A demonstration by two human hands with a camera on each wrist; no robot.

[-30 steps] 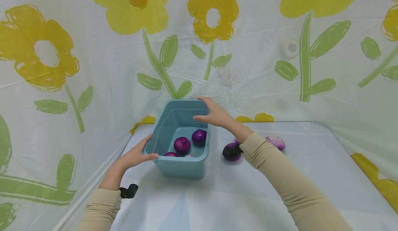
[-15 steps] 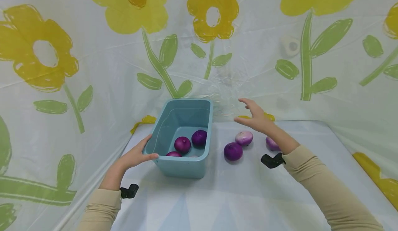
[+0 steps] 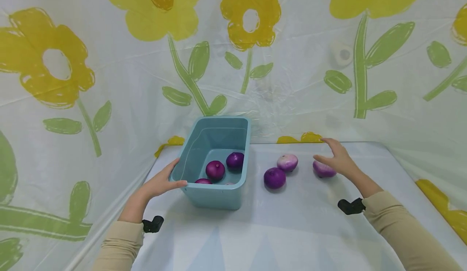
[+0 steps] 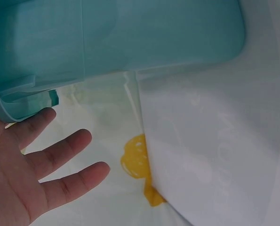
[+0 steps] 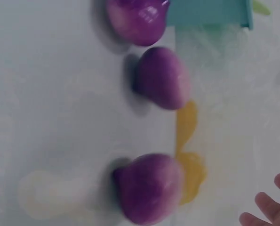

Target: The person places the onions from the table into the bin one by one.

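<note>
A blue plastic bin (image 3: 215,198) stands on the table with several purple onions inside, among them a round onion (image 3: 215,170) and a darker onion (image 3: 235,161). My left hand (image 3: 160,183) rests against the bin's near left corner, its thumb along the front rim. The left wrist view shows straight, spread fingers (image 4: 69,186) beside the bin wall. To the right, my right hand (image 3: 339,159) hovers by a purple onion (image 3: 324,169), fingers spread and holding nothing. Two more lie between it and the bin: a pale purple onion (image 3: 287,162) and a dark purple onion (image 3: 275,178).
A pale cloth covers the table (image 3: 292,230). Behind and to the sides hangs a white curtain (image 3: 299,80) printed with yellow flowers, close to the bin's far end. Each wrist carries a small black camera mount (image 3: 351,206).
My right hand has moved from above the bin's right rim rightward and down to the rightmost onion. My left hand and the bin have stayed in place.
</note>
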